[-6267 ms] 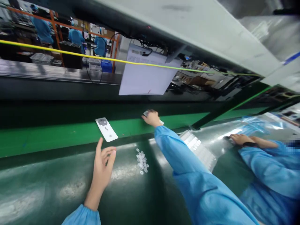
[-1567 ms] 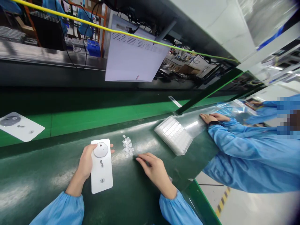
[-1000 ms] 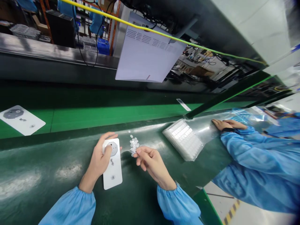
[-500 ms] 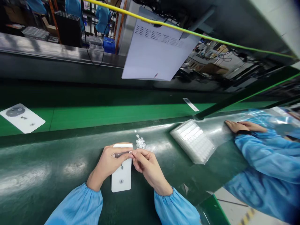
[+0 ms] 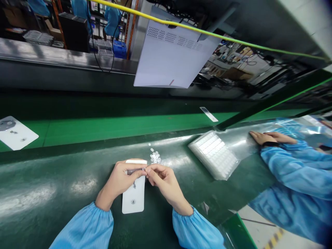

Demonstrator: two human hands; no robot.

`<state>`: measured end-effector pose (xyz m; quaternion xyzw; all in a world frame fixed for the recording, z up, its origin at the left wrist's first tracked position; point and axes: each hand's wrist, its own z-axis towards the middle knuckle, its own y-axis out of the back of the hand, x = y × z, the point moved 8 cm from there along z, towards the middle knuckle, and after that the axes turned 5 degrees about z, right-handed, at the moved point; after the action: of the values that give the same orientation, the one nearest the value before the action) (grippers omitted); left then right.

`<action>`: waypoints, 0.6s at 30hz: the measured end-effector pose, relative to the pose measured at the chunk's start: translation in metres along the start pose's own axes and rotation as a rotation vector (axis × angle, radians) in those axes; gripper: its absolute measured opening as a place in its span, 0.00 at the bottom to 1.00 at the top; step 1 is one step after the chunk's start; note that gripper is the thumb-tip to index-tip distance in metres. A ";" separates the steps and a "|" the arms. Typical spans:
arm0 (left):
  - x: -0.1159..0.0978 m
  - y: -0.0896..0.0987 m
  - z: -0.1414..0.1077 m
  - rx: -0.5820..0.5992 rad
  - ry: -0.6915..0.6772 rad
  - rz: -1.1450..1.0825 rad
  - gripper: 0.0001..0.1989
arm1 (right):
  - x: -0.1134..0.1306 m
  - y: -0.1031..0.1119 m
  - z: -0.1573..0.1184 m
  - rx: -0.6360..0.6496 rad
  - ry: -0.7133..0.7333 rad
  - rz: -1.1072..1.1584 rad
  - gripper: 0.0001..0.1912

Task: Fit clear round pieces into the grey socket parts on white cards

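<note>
My left hand (image 5: 120,180) is closed on a thin grey part (image 5: 132,171), held between thumb and fingers over the upper end of a white card (image 5: 133,199). The card carries small dark marks. At the tip of the grey part, my right hand (image 5: 163,181) is pinched, its fingertips meeting my left fingertips; a tiny pale piece shows there, too small to make out. Just beyond my fingertips, a small pile of clear round pieces (image 5: 155,157) lies on the dark green worktop (image 5: 64,166).
A plastic-wrapped stack of trays (image 5: 214,155) sits to the right. Beyond it rest a co-worker's hands (image 5: 272,137). On the green belt (image 5: 103,124) are a white card with a grey disc (image 5: 19,135) and a narrow white card (image 5: 209,114). A white sheet (image 5: 171,55) hangs above.
The cards on the belt have shifted left, the far-left one clearly. My hands keep nearly the same pose, my right wrist slightly farther right.
</note>
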<state>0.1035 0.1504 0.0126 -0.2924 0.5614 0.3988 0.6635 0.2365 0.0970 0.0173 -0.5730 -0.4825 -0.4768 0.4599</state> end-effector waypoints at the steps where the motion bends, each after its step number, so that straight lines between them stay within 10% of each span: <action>1: 0.000 -0.001 0.000 0.007 -0.001 -0.001 0.08 | 0.001 0.001 0.000 -0.003 0.012 -0.026 0.17; 10: 0.004 -0.001 -0.001 0.024 0.097 0.028 0.34 | 0.005 0.006 -0.006 -0.054 0.033 -0.283 0.18; 18: 0.000 -0.004 -0.003 0.053 0.103 -0.011 0.37 | 0.006 0.004 -0.005 -0.070 0.060 -0.385 0.19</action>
<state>0.1060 0.1459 0.0115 -0.2979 0.6037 0.3647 0.6433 0.2401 0.0920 0.0231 -0.4715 -0.5523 -0.5892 0.3542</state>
